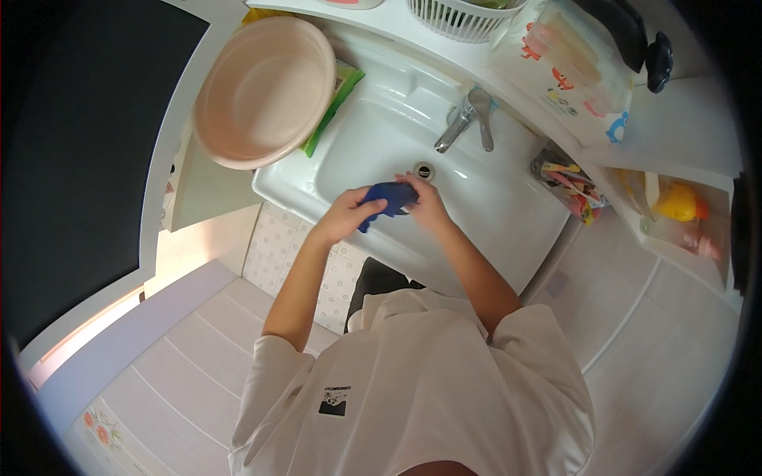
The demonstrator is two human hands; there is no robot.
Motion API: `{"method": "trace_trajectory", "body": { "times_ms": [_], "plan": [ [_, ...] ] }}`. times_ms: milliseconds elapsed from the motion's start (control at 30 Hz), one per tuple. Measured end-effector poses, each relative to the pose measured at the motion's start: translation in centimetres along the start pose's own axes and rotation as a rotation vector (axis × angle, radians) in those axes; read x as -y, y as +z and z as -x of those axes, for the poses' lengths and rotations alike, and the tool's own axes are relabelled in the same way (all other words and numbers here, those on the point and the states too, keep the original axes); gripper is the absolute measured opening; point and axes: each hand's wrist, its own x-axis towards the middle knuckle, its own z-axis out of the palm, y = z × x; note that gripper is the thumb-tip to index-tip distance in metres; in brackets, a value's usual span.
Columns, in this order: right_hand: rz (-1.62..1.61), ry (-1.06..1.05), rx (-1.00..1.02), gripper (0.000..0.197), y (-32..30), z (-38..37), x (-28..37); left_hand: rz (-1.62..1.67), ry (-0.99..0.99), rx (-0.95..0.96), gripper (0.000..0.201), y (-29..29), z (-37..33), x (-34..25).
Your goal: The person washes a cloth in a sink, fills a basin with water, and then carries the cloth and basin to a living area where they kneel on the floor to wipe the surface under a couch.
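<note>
A small dark blue cloth [384, 201] is bunched up over the near part of the white washbasin [361, 135]. My left hand [343, 216] grips its left side, the thumb lying across the top. At its right end my right hand [426, 205] holds it with bent fingers, slightly smeared by motion. Just beyond my right fingers lies the drain [425, 171]. The chrome faucet [467, 120] stands at the basin's back right, and no water shows running from it.
A pink plastic basin [266, 91] rests on the washbasin's left corner, over a green packet [337, 107]. On the back shelf sits a white slotted basket [464, 20]. A clear container of assorted items [567, 182] stands at right, near shelves with a yellow-orange object [680, 203].
</note>
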Motion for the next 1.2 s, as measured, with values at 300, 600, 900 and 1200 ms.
{"method": "trace_trajectory", "body": {
  "times_ms": [300, 600, 900, 1200],
  "plan": [
    [-0.636, 0.469, 0.021, 0.045, -0.2, -0.3, 2.1, 0.013, -0.191, -0.247, 0.029, -2.4, 0.2, 5.9],
    [-0.473, 0.363, 0.143, 0.064, 4.8, -0.8, 8.5, 0.744, 0.095, -0.591, 0.039, 2.1, -1.0, 6.8],
    [-0.795, 0.582, -0.067, 0.075, 5.6, -12.7, 14.1, 0.888, 0.067, -0.648, 0.044, -2.8, 3.6, 7.4],
    [-0.888, 0.592, -0.029, 0.070, 8.7, -18.1, 16.1, 1.152, 0.092, -0.638, 0.047, -5.2, 8.0, 9.2]
  ]
}}
